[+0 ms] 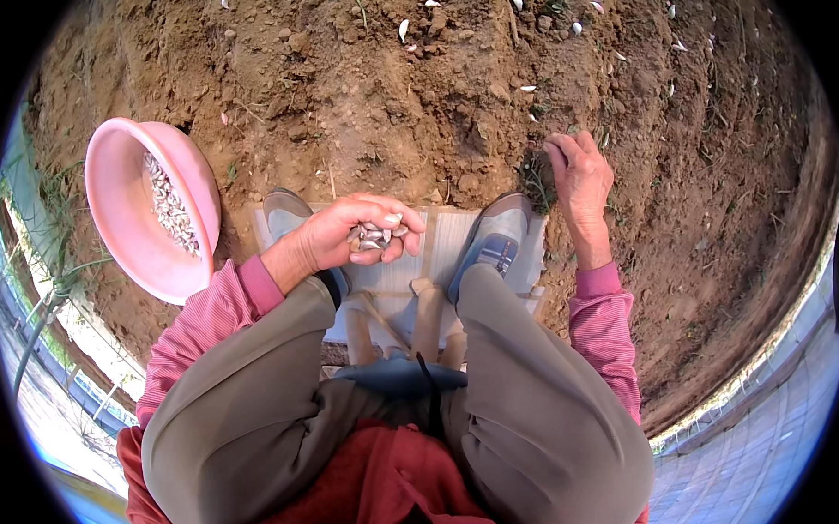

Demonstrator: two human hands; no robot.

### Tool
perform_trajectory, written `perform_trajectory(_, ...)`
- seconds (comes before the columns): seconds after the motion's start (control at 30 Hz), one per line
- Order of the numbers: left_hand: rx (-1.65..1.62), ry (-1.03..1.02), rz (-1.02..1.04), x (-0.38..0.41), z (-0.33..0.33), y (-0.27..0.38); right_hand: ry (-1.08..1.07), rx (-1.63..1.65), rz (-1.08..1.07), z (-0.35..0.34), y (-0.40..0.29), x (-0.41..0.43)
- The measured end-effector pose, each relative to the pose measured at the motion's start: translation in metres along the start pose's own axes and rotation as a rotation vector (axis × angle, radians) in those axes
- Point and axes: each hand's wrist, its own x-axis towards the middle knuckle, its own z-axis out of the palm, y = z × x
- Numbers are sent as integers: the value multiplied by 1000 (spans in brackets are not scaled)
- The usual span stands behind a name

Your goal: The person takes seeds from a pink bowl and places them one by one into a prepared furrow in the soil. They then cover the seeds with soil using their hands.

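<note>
My left hand [344,232] is cupped palm up around a small handful of garlic cloves [372,237], with the thumb resting over them. To its left a pink plastic basin [110,203] stands tilted on the soil, and many more garlic cloves [170,208] lie along its inner side. My right hand [580,172] reaches down to the soil beyond my right shoe, its fingers bent together. Whether a clove is between those fingertips is hidden. Just past them a garlic clove [533,118] lies on the ground, and another clove [528,88] is a little farther off.
Tilled brown soil [369,122] runs in rows ahead, with several scattered cloves [403,31] on it. My shoes [497,230] rest on a pale flat board or sheet [391,278]. A low stool with wooden legs [428,318] is beneath me. Weeds [537,179] grow beside the right shoe.
</note>
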Motion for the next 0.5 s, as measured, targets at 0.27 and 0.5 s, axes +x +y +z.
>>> perform_trajectory(0.27,54,0,-14,4,5,-1,-5,-162,-69,28,0,-10)
perform_trajectory(0.5,38,17,-1,6,1,-3,99,278,233,6,-2,-14)
